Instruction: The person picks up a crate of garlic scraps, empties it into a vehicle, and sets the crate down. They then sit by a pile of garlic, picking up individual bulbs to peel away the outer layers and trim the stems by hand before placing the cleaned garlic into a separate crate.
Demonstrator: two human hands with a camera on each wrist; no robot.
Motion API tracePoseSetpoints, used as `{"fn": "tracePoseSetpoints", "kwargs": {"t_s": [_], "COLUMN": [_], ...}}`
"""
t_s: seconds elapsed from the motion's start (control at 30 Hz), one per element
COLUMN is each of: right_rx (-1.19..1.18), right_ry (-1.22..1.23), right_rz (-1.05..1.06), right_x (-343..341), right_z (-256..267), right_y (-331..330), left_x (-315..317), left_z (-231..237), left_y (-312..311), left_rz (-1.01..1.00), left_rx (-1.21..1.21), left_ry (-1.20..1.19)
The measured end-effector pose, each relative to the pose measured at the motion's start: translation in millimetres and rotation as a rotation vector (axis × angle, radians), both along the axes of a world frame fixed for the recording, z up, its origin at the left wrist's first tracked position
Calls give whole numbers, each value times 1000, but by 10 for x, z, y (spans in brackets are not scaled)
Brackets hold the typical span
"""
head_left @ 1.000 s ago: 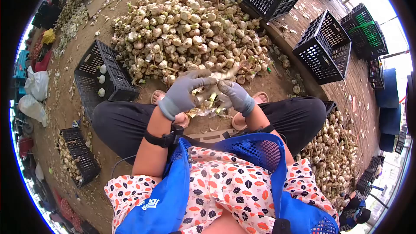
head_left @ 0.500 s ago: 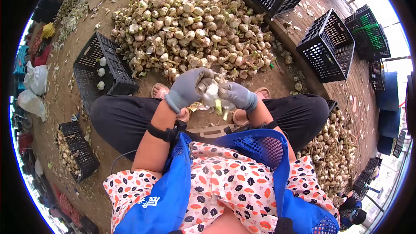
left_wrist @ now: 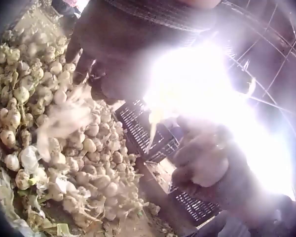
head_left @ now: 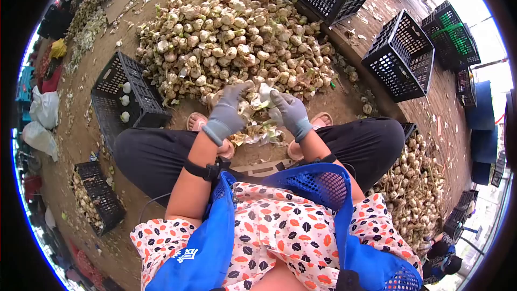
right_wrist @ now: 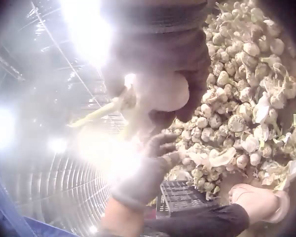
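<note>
My gloved right hand (head_left: 292,113) grips a pale garlic bulb (head_left: 265,94) in front of the heap. In the right wrist view the bulb (right_wrist: 170,93) lies in the curled fingers, its green stem (right_wrist: 96,114) sticking out. To the left, a small gap from the bulb, my gloved left hand (head_left: 226,114) has its fingers extended. Loose husk (left_wrist: 66,118) hangs blurred beside this hand in the left wrist view; whether the fingers touch it, I cannot tell. Glare covers part of both wrist views.
A large garlic heap (head_left: 226,43) lies beyond the feet. A black crate (head_left: 126,89) with several white bulbs stands at the left. More crates (head_left: 401,56) stand at the right, by another heap (head_left: 412,188). Peeled skins (head_left: 261,133) lie between the feet.
Both hands were close together on the garlic half a second ago. My left hand has since come away to the left and its fingers have straightened, while my right hand still holds the bulb.
</note>
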State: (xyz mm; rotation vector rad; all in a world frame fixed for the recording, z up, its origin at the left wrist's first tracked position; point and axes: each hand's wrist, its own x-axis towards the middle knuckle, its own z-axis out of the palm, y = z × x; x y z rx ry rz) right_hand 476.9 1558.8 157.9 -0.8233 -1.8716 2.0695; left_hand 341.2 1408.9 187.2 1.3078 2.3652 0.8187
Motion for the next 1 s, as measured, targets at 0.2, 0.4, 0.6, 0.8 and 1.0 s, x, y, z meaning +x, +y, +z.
{"fn": "tracePoseSetpoints", "kwargs": {"t_s": [0.2, 0.4, 0.6, 0.8, 1.0], "right_rx": [237, -385, 205, 425, 557], "right_ry": [-57, 235, 84, 13, 1], "right_rz": [-87, -107, -117, -166, -151], "right_x": [-11, 36, -20, -7, 2], "right_z": [-3, 113, 145, 154, 276], "right_y": [-79, 2, -92, -60, -82], "left_x": [278, 157, 267, 296, 300], "left_z": [-78, -85, -59, 41, 69], "left_y": [162, 148, 191, 187, 175], "left_rz": [5, 363, 188, 134, 81], "left_rx": [529, 678, 682, 615, 645], "left_ry": [-478, -1091, -444, -109, -136]}}
